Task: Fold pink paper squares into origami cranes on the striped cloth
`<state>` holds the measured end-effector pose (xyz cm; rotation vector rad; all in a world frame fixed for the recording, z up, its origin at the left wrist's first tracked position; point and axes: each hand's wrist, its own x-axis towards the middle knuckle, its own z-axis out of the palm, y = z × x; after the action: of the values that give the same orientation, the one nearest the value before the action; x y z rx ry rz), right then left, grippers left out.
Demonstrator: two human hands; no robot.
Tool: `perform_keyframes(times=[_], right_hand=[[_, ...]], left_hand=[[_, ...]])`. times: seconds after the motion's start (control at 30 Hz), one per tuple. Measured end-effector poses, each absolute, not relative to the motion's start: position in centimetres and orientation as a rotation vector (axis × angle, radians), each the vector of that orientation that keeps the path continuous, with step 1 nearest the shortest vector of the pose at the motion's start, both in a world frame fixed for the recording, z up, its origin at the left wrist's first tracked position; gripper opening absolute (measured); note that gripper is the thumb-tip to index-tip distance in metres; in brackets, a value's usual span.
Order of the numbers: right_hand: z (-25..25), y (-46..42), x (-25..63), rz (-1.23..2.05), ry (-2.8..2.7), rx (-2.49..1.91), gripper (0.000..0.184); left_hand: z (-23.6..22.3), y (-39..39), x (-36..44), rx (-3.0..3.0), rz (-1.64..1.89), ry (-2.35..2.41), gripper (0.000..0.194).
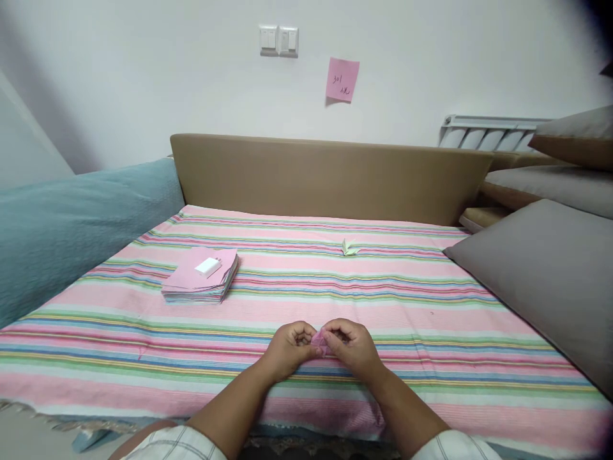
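Between my two hands, just above the striped cloth, is a small folded piece of pink paper. My left hand pinches its left side with thumb and fingers. From the other side, my right hand grips the paper's upper right part. The fingers cover much of it, so its full shape is hidden. Farther back on the cloth sits a pale green folded paper figure with pointed tips. To the left lies a stack of paper sheets, pink on top, bearing a small white charger plug.
The striped cloth covers the sofa seat, with a tan backrest behind. A blue-covered armrest bounds the left. Grey cushions pile up on the right. On the wall are light switches and a pink note.
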<state>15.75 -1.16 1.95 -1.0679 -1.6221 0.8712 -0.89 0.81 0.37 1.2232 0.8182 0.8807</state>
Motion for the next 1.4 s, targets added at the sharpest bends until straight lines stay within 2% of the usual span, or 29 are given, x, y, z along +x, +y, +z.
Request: perform_keyframes(times=[0.17,0.53,0.83,1.23,1.4], right_hand=[[1.99,-1.23,15.6,0.829,-1.659,-1.081,0.013],[2.3,-1.0,15.7,1.033,-1.549,-1.098,0.015],[2.13,-0.48,15.29,1.274,-1.339,-1.104,0.028],[2.11,-0.32,15.24,1.018,-1.462,-1.188,0.028],[2.15,-0.28,14.93,1.031,-1.449,-1.195,0.028]], left_hand=[[0.31,0.87,-0.81,1.206,0.897,0.813,0.031],[0.27,0.91,-0.86,1.208,0.889,0.785,0.031],[0.16,1.05,-1.05,1.221,0.862,0.777,0.033],[0.59,0.78,-0.89,1.252,0.837,0.814,0.034],[0.75,0.71,-0.9,1.246,0.831,0.83,0.034]])
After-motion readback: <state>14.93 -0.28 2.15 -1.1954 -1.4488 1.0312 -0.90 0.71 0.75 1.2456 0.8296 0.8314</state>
